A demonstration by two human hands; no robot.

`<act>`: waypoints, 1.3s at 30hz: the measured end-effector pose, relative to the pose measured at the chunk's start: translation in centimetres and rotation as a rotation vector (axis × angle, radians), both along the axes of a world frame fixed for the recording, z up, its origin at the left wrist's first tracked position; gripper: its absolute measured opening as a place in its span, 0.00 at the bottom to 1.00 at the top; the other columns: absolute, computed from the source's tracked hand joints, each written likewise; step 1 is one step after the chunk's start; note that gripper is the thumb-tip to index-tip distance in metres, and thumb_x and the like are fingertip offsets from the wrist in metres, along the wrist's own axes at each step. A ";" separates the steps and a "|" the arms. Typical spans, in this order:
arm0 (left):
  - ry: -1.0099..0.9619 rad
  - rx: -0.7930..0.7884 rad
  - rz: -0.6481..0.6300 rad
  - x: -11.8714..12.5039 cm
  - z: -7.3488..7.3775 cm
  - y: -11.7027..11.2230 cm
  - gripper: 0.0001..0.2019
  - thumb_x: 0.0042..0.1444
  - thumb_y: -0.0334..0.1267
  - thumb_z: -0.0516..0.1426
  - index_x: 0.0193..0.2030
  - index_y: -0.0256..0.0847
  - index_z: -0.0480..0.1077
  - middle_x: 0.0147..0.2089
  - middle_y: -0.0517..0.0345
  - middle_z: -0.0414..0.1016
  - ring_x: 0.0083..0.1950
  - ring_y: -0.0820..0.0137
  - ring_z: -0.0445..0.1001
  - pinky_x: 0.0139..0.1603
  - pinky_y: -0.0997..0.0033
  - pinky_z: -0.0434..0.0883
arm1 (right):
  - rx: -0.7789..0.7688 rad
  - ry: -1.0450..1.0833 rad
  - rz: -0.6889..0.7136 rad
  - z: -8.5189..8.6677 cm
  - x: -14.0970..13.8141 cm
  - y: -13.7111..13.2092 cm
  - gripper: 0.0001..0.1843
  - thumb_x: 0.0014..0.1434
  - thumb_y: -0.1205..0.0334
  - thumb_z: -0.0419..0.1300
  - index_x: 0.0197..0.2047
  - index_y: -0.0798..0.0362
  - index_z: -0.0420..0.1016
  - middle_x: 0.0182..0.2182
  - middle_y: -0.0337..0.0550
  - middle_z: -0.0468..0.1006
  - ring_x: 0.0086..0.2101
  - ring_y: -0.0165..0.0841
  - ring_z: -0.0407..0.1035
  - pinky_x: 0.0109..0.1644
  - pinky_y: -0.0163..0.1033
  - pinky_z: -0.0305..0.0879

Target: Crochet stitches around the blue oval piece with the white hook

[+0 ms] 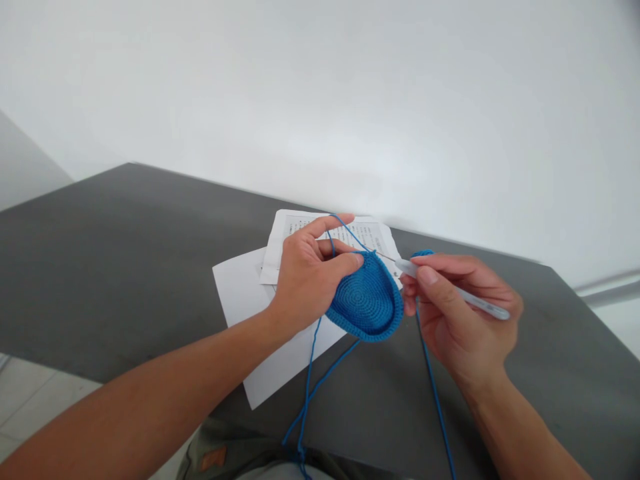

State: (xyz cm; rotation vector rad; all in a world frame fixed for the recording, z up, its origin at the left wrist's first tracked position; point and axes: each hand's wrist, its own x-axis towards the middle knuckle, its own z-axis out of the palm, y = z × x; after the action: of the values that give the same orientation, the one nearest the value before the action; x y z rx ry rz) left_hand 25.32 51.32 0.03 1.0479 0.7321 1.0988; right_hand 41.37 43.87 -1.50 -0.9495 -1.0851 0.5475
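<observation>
A round blue crochet piece (367, 300) with a raised rim is pinched at its upper left edge by my left hand (313, 280). Blue yarn (350, 230) runs over the raised index finger of that hand and down to the top of the piece. My right hand (463, 313) grips a crochet hook (480, 303) with a pale grey handle, like a pen. The thin metal shaft points left and meets the top edge of the piece; its very tip is too small to make out. Behind the right fingers shows another bit of blue crochet or yarn (423, 253), mostly hidden.
Printed sheets (375, 233) and a blank white paper (245, 287) lie on the dark grey table (125, 267) beneath my hands. Loose yarn strands (310, 393) hang toward my lap, and another strand (435, 387) falls at the right. A white wall (320, 100) stands behind the table.
</observation>
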 end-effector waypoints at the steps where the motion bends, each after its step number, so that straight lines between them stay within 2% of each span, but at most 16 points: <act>1: 0.001 -0.007 -0.002 0.0 0.0 0.0 0.26 0.41 0.29 0.67 0.52 0.38 0.77 0.28 0.62 0.79 0.25 0.74 0.72 0.27 0.74 0.66 | 0.011 -0.019 -0.012 -0.1 0.1 0.0 0.04 0.58 0.64 0.73 0.38 0.50 0.86 0.25 0.39 0.82 0.21 0.30 0.75 0.20 0.34 0.70; 6: 0.016 -0.018 -0.006 0.0 -0.1 0.1 0.27 0.41 0.28 0.67 0.53 0.38 0.77 0.28 0.63 0.78 0.24 0.75 0.71 0.25 0.74 0.64 | 0.088 -0.171 -0.063 -0.4 0.7 -0.2 0.08 0.59 0.68 0.71 0.40 0.45 0.87 0.33 0.40 0.84 0.24 0.31 0.76 0.22 0.38 0.73; 14: 0.088 0.054 0.028 0.1 0.0 0.2 0.28 0.43 0.28 0.66 0.55 0.38 0.76 0.28 0.62 0.79 0.25 0.73 0.72 0.27 0.73 0.66 | 0.191 -0.498 -0.076 0.4 1.3 -0.4 0.16 0.55 0.74 0.71 0.44 0.45 0.86 0.30 0.41 0.84 0.25 0.35 0.76 0.24 0.42 0.74; 25: 0.166 0.164 0.066 0.0 0.1 0.0 0.26 0.48 0.29 0.65 0.57 0.38 0.76 0.29 0.61 0.80 0.25 0.74 0.71 0.26 0.74 0.66 | 0.214 -0.541 -0.119 0.4 1.0 -0.5 0.20 0.54 0.77 0.70 0.46 0.44 0.86 0.30 0.40 0.84 0.27 0.36 0.76 0.29 0.44 0.73; 36: 0.200 0.184 0.080 0.1 0.3 0.0 0.28 0.47 0.27 0.64 0.59 0.37 0.74 0.29 0.60 0.81 0.25 0.73 0.73 0.26 0.74 0.67 | 0.229 -0.589 -0.135 0.5 1.1 -0.5 0.20 0.54 0.77 0.70 0.46 0.45 0.86 0.30 0.40 0.84 0.27 0.36 0.76 0.30 0.44 0.75; 39: 0.188 0.188 0.086 0.2 0.3 0.1 0.29 0.46 0.26 0.64 0.59 0.36 0.73 0.27 0.61 0.81 0.24 0.74 0.72 0.26 0.75 0.67 | 0.224 -0.637 -0.152 0.6 1.2 -0.5 0.19 0.54 0.77 0.70 0.45 0.46 0.85 0.31 0.40 0.84 0.27 0.35 0.76 0.33 0.46 0.77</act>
State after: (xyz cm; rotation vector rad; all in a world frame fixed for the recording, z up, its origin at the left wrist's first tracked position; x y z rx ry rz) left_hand 25.49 51.38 0.33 1.3022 0.8419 1.1703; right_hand 42.52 43.38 -0.93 -1.0225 -1.5856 -0.0193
